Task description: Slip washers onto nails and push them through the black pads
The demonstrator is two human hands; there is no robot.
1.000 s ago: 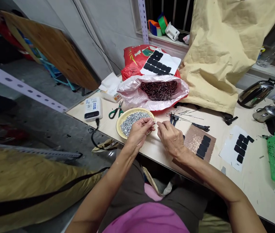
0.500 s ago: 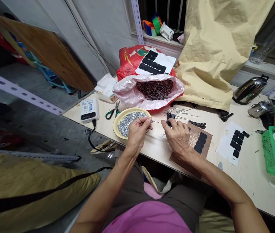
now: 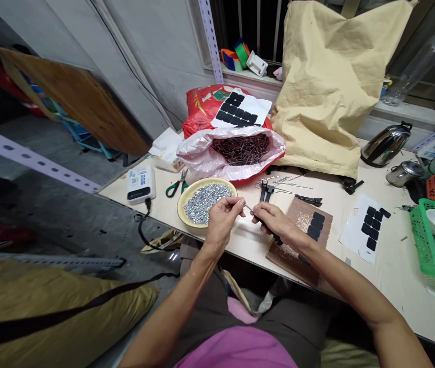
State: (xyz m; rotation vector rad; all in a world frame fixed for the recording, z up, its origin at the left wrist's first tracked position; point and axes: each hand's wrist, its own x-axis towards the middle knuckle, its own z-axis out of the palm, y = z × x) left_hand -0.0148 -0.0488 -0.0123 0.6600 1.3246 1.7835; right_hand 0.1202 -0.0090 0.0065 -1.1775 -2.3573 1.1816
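Observation:
My left hand (image 3: pixel 222 219) is closed in a pinch on a thin metal pin (image 3: pixel 248 208), just in front of a yellow plate (image 3: pixel 181 207) heaped with small silver nuts (image 3: pixel 206 197). My right hand (image 3: pixel 274 220) meets it at the pin's tip, fingers closed round a slim black clip (image 3: pixel 277 238) that sticks out under the palm. Both hands hover over the table's front edge. Beyond them lie more black clips (image 3: pixel 266 190) and loose metal pins (image 3: pixel 290 185).
A plastic bag of brown pins (image 3: pixel 241 148) stands behind the plate. A brown board with black pads (image 3: pixel 309 225) lies right of my hands. Green scissors (image 3: pixel 174 186), a power bank (image 3: pixel 141 183), a pad sheet (image 3: pixel 368 228), a kettle (image 3: pixel 386 144) and a green basket (image 3: pixel 424 235) sit around.
My right hand reached out to the black clips on the table, then came back to my left hand with a black clip in it. The left hand kept its pinch on the pin.

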